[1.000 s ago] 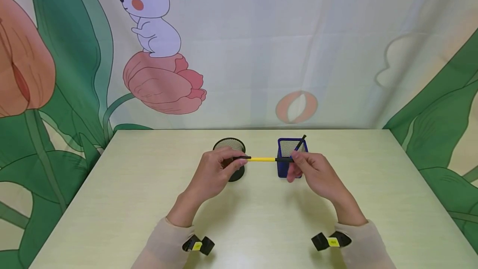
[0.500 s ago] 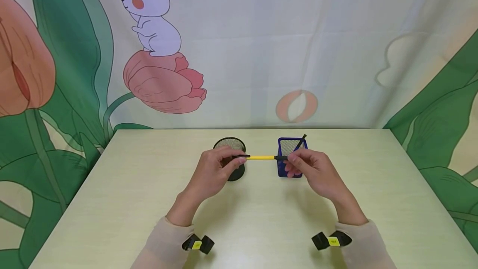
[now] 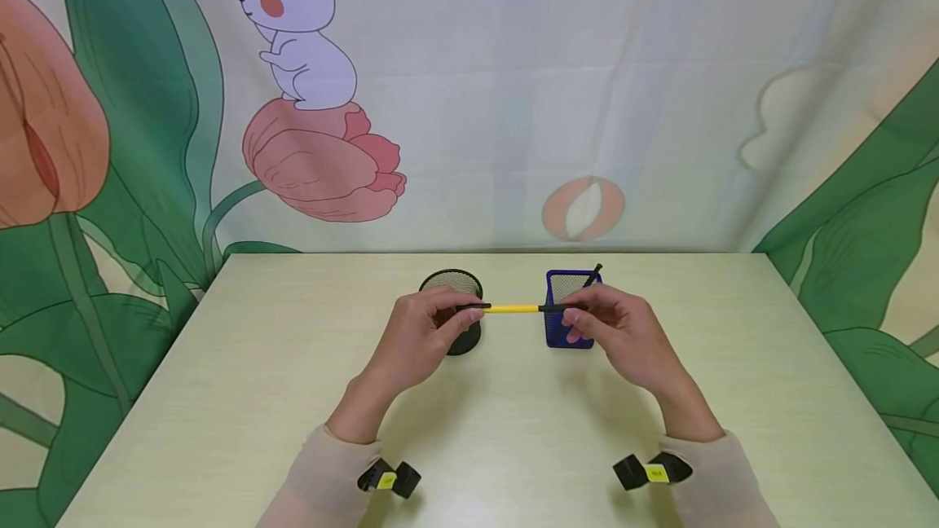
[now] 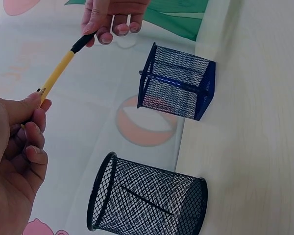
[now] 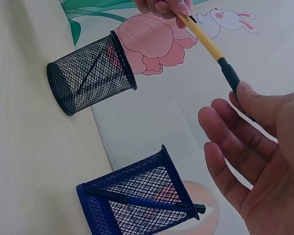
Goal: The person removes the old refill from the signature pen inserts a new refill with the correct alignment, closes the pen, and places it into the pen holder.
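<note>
A yellow pen (image 3: 513, 309) with a black grip spans level between both hands, above the table. At its clip end, my left hand (image 3: 418, 332) pinches it between thumb and fingers. The thumb and index finger of my right hand (image 3: 619, 336) pinch the black grip end (image 5: 230, 76); the other fingers are spread in the right wrist view. Behind the left hand stands a round black mesh pen holder (image 4: 152, 196), with a thin dark stick inside. A square blue mesh pen holder (image 5: 142, 191) is behind the right hand. A dark blue pen (image 5: 132, 199) leans in it.
Both holders stand towards the back of the pale wooden table (image 3: 279, 398). Beyond its rear edge hangs a curtain (image 3: 469, 104) printed with a rabbit, flowers and leaves.
The right hand's fingers have shifted a little on the black grip end, with the index finger now lying further over it. The left hand and both holders stay where they were.
</note>
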`<state>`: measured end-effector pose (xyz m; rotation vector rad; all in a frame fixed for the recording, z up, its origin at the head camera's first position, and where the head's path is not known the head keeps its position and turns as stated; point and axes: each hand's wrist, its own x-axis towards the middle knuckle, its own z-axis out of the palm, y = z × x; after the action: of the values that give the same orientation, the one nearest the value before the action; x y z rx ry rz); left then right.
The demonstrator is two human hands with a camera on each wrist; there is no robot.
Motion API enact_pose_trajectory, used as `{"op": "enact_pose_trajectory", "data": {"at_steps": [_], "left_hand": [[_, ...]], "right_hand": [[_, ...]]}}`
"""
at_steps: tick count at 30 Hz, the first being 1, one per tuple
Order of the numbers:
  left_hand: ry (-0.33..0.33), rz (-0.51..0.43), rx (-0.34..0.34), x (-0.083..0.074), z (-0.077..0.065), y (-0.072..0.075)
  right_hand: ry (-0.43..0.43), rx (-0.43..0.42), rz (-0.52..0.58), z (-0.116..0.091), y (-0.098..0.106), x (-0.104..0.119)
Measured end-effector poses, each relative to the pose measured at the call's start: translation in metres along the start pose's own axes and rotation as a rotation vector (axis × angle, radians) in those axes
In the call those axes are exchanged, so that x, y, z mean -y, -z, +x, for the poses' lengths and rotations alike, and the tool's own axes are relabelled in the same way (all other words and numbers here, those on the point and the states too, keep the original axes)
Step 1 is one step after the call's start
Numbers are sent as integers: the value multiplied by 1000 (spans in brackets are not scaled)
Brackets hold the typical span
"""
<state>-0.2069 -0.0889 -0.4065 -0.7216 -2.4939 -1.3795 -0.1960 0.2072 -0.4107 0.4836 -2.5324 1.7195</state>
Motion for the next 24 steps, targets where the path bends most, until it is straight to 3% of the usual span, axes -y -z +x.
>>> {"op": "enact_pose_trajectory", "data": {"at_steps": [24], "left_hand": [[-13, 19, -23, 0, 2, -3]], "right_hand": [[0, -8, -25, -1, 2, 1]]}}
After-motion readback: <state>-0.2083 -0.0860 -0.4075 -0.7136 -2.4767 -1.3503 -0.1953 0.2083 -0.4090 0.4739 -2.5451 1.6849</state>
